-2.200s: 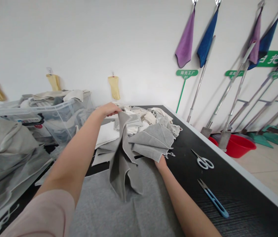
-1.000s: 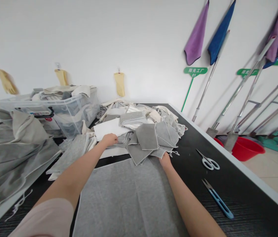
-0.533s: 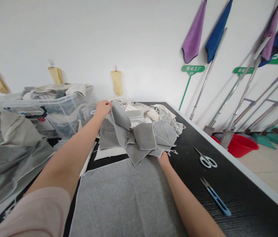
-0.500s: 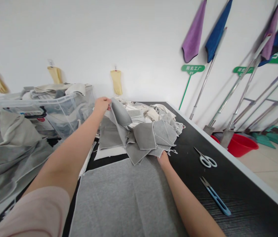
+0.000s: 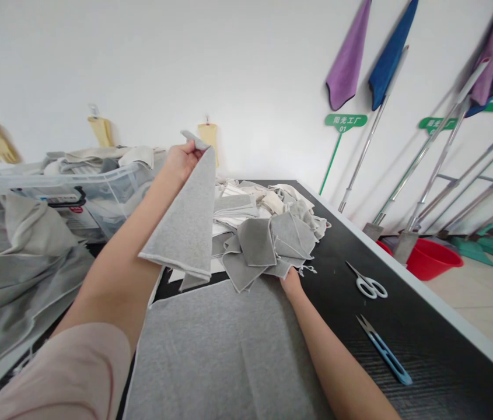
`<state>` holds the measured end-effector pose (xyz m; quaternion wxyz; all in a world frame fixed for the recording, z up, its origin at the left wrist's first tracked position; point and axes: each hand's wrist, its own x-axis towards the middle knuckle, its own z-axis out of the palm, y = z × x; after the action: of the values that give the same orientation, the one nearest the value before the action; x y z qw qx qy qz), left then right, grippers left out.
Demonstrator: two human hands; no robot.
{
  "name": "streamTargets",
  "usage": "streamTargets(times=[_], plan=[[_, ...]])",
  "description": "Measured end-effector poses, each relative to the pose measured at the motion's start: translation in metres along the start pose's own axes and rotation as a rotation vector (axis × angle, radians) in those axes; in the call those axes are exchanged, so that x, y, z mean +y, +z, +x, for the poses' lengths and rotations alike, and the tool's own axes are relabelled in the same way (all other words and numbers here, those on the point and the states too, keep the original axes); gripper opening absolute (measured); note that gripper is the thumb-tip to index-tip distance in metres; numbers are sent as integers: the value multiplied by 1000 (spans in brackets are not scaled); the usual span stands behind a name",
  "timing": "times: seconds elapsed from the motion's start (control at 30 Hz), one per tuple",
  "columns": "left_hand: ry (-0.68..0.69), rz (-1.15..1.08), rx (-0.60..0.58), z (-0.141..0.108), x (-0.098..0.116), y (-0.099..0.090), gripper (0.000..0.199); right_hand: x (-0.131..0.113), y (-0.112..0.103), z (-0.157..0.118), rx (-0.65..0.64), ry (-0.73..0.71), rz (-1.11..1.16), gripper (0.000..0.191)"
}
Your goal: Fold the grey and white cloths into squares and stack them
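My left hand (image 5: pixel 185 158) pinches a grey cloth (image 5: pixel 187 219) by its upper corner. The cloth hangs down, partly folded, in front of a pile of grey and white cloth pieces (image 5: pixel 272 207). At the pile's near right edge is my right hand (image 5: pixel 290 283), touching the grey pieces, with its fingers hidden under them. A larger grey cloth (image 5: pixel 224 350) lies flat on the table below both hands. To the right of my right arm lie blue thread snips (image 5: pixel 384 350) and white-handled scissors (image 5: pixel 366 281).
The black table (image 5: pixel 338 303) has a pale edge on the right. On the left, a clear plastic bin (image 5: pixel 97 195) holds cloths, beside a heap of grey fabric (image 5: pixel 18 274). Yellow gloves (image 5: pixel 101 132) hang on the wall. Mop poles and a red bucket (image 5: pixel 434 259) stand at the right.
My left hand has lifted the grey cloth up off the pile, and it now hangs free, lower end to the left. The right hand stays at the pile's edge.
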<state>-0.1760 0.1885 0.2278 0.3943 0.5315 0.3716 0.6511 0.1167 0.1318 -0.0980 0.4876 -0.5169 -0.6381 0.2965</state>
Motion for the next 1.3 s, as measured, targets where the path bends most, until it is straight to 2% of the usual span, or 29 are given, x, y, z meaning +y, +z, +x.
streamTargets(times=[0.1,0.13,0.2,0.27,0.3,0.47,0.6,0.7,0.83,0.93,1.07,1.13,1.23,1.3], plan=[[-30,-154,-67,-7,-24,7,23,1,0,-1,-6,-2,-13,25],[-35,-106,-85,-9,-35,5,23,1,-1,-1,-7,-4,-18,25],[-107,215,-142,-16,-61,-3,29,3,0,0,-3,-9,-24,25],[-217,702,-205,-27,-89,-17,37,6,1,0,3,-14,-23,27],[-266,827,-244,-35,-103,-26,38,8,2,0,4,-15,-21,27],[-361,1115,-545,-87,-157,-72,21,12,4,1,8,6,-18,27],[-316,1358,-640,-121,-183,-96,32,8,2,0,7,21,-19,24],[-263,1499,-633,-132,-193,-104,28,1,1,-2,2,26,-14,24],[-208,1599,-675,-133,-198,-106,21,-7,0,-3,4,30,-4,21],[-183,1634,-727,-130,-198,-108,34,-8,0,-4,7,35,-2,21],[-161,1672,-726,-130,-197,-111,49,-4,1,-4,8,47,-2,23],[-157,1683,-711,-132,-197,-110,45,-2,1,-4,7,51,-2,23],[-165,1697,-657,-138,-195,-107,25,-2,1,-4,9,54,-2,23],[-179,1703,-601,-141,-195,-107,23,-3,1,-3,12,52,-1,23]])
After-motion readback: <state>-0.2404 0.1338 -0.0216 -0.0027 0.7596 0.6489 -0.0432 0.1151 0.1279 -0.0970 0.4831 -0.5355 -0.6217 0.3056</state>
